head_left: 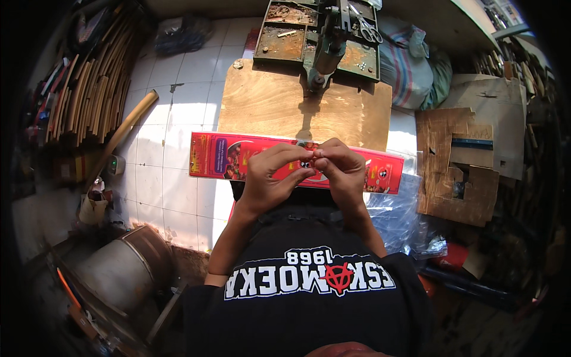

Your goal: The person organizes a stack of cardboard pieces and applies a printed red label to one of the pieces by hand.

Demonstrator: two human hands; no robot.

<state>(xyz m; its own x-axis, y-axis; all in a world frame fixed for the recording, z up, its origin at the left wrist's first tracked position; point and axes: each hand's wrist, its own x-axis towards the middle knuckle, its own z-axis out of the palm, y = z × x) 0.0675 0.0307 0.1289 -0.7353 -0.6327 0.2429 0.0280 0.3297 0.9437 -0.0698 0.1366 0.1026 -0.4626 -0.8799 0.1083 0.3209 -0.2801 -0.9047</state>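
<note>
My left hand (266,174) and my right hand (346,171) meet above a long red printed strip (208,156). Thumbs and forefingers of both are bent together, tip to tip. Whatever they pinch is too small to make out, and the fingers partly hide it. The strip, with food pictures on it, lies crosswise at the near edge of a wooden board (262,98). Beyond the hands, a dark metal hand press (327,56) stands at the board's far side.
Compartment trays (279,38) with small metal bits flank the press; scissors (367,30) lie on the right one. Cardboard pieces (437,160) and clear plastic sheeting (395,217) are at the right. A wooden pole (128,125) leans at the left, near stacked boards (98,77).
</note>
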